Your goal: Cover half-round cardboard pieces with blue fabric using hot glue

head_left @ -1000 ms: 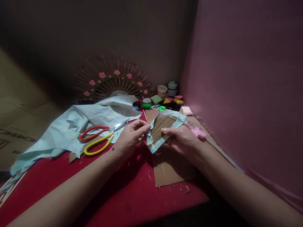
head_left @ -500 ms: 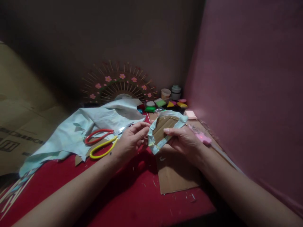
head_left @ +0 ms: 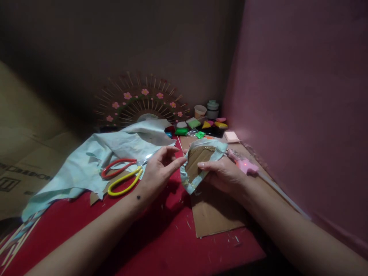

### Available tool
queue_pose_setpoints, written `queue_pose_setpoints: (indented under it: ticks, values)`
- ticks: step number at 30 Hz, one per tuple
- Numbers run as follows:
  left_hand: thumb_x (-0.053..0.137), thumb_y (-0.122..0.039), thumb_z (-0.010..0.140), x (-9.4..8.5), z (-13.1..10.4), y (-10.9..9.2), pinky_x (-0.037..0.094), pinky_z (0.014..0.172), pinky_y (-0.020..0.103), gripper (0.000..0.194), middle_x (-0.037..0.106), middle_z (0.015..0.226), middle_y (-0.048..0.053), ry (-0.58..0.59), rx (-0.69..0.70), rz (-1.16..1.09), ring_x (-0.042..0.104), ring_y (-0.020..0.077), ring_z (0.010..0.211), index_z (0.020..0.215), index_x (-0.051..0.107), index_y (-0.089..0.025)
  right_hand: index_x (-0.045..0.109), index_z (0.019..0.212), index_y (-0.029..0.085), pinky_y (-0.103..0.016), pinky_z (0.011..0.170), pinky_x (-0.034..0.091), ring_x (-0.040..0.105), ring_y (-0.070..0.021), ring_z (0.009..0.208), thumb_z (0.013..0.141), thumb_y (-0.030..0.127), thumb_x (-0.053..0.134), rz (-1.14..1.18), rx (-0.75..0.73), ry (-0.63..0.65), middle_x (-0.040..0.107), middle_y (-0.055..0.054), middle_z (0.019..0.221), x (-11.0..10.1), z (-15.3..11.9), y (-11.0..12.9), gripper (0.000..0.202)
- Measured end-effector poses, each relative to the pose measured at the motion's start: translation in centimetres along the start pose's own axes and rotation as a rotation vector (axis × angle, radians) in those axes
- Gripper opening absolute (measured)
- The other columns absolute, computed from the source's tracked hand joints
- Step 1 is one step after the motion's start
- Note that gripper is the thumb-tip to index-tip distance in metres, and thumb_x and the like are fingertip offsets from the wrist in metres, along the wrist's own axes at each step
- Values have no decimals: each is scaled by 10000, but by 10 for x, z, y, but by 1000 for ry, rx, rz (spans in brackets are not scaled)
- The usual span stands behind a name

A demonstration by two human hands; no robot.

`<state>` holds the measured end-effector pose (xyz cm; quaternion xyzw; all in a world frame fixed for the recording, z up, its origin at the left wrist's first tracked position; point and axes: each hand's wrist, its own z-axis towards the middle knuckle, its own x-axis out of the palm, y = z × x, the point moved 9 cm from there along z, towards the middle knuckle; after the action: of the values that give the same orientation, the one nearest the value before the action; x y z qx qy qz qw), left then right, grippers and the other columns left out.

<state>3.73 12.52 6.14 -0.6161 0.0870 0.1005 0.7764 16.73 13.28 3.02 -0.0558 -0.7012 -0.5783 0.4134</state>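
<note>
A small cardboard piece (head_left: 198,159) with light blue cloth folded over its edges is held up above the table. My right hand (head_left: 222,174) grips it from the right, thumb on the cardboard face and fingers behind. My left hand (head_left: 161,165) is at its left side, fingers apart, the thumb tip at the cloth edge. A shiny line, like glue, runs along the cardboard's upper edge. Scissors (head_left: 123,182) with one red and one yellow handle lie left of my left hand, on a large light blue cloth (head_left: 77,168).
A pink glue gun (head_left: 247,165) lies right of my right hand on a cardboard sheet (head_left: 218,218). Behind stand a stick fan with pink flowers (head_left: 143,99), coloured packets (head_left: 194,123), a cup (head_left: 200,111) and a jar (head_left: 212,109). The table (head_left: 161,245) is red.
My left hand's fingers have spread and moved slightly away from the cloth edge. The held piece sits a little lower, in my right hand as before. The view has shifted slightly.
</note>
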Motion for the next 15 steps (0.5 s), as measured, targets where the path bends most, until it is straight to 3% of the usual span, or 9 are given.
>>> queue_pose_setpoints:
  ticks: [3,6,9,12,15]
  values:
    - [665,-388,782,1,4,-14,449,747,275,260,664,877,51,9,66,136,585,164,804,891,663,-152,658,893,161,-343,754,546,662,-190,773,599,36,677,-28,-17,20,704,-38,820,5,-1,-3,320]
    - [645,-359,786,5,5,-17,441,660,267,211,650,747,33,19,61,202,565,157,701,784,674,-149,655,892,168,-328,688,547,656,-179,706,593,36,671,-43,23,29,694,-18,772,12,-4,-9,328]
    - [593,-298,823,2,1,-21,415,603,246,200,618,669,14,-64,104,220,528,133,634,700,652,-153,647,902,180,-321,640,541,653,-178,691,591,35,662,-30,69,0,688,-9,764,15,-7,-12,343]
    - [595,-289,837,-2,-5,-27,420,621,248,172,641,704,17,-146,196,289,549,139,658,740,666,-166,640,879,177,-341,676,544,657,-196,741,576,31,659,-2,72,-16,681,-13,755,16,-6,-13,337]
    - [590,-279,855,0,-9,-30,434,616,253,170,645,697,20,-141,285,374,566,144,642,732,652,-180,630,848,175,-364,719,540,654,-201,753,565,21,651,13,75,-41,671,-11,733,11,-5,-16,323]
